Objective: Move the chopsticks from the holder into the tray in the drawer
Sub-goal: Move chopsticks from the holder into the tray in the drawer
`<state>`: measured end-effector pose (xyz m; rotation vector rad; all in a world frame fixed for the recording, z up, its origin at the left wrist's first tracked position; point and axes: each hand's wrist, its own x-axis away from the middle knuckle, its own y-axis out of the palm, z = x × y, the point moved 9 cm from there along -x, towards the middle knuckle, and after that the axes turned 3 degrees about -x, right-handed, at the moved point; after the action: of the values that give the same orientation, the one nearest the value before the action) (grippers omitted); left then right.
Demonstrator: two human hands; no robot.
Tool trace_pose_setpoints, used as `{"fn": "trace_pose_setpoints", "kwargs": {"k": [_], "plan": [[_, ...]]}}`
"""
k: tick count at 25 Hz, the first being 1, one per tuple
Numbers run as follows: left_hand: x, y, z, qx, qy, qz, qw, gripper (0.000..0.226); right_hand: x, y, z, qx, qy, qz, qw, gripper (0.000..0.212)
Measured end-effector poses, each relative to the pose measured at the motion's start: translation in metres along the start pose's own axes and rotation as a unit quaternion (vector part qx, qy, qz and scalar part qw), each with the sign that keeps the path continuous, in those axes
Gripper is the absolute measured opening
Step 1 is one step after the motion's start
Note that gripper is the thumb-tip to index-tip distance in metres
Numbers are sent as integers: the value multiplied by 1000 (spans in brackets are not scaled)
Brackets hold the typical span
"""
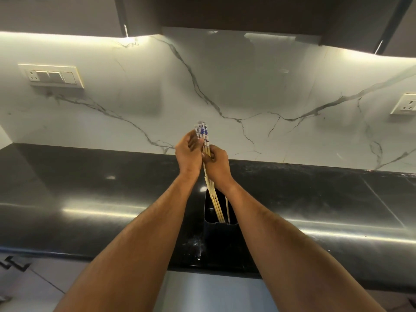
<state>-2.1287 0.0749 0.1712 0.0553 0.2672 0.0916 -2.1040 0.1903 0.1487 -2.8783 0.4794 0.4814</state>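
Cabinet front: a grey panel [216, 296] sits below the counter edge, nearest the camera; no drawer or tray is visible.
Countertop: a black polished slab [90, 199] spans the frame, with light streaks reflected across it.
Holder: a dark rectangular container [219, 228] stands upright on the countertop, between the two forearms.
Chopsticks: a bundle of pale wooden sticks [208, 154] with blue-and-white patterned tops; the lower tips are inside the holder, the tops rise above both hands and are blurred. One stick [227, 208] stands apart from the bundle, inside the holder.
Left hand: the left hand [188, 154] is curled round the upper part of the bundle.
Right hand: the right hand [217, 163] grasps the bundle just below the left hand, touching it.
Backsplash: white marble with grey veins [247, 97], lit from above.
Switch plates: one [53, 75] on the left wall area, one [405, 104] at the right edge.
Upper cabinets: dark units [225, 12] along the top.
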Motion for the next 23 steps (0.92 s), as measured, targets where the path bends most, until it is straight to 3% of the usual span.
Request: {"fn": "trace_pose_setpoints", "kwargs": {"k": [2,5,9,12,15,19,23], "plan": [[14,5,-13,16,-56,-78,995,33,2,-4,0,-77,45,18,996,16],[55,23,-26,119,-148,-252,949,29,10,-17,11,-155,135,77,975,13],[78,9,-33,-48,-154,-259,952,22,49,-24,19,-286,214,108,928,13],[99,3,-34,-152,-147,-290,933,11,82,-33,17,-310,238,103,915,16],[125,-9,-36,-236,-115,-331,906,11,107,-56,6,-265,229,122,929,24],[156,-28,-33,-298,-65,-376,875,13,134,-102,-28,7,151,124,981,48],[184,-32,-31,-340,-45,-417,841,13,167,-95,-49,122,81,25,989,30]]}}
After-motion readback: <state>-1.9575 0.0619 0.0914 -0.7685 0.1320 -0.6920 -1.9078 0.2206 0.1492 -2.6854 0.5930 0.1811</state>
